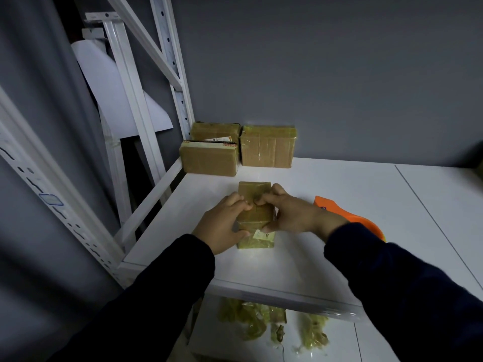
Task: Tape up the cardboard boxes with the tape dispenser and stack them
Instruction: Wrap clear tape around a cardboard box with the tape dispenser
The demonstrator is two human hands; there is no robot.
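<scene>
Box in hand: small cardboard box (254, 205) on the white shelf (339, 231), near its front edge — both hands on it.
Left hand (224, 223): fingers curled over the top, thumb against the near face.
Right hand (290, 212): fingers bent onto the top, thumb at the lower front.
Tape dispenser (347, 218): orange, just right of the right wrist — partly hidden, probably lying flat.
Taped boxes (240, 150): three against the back wall.
</scene>
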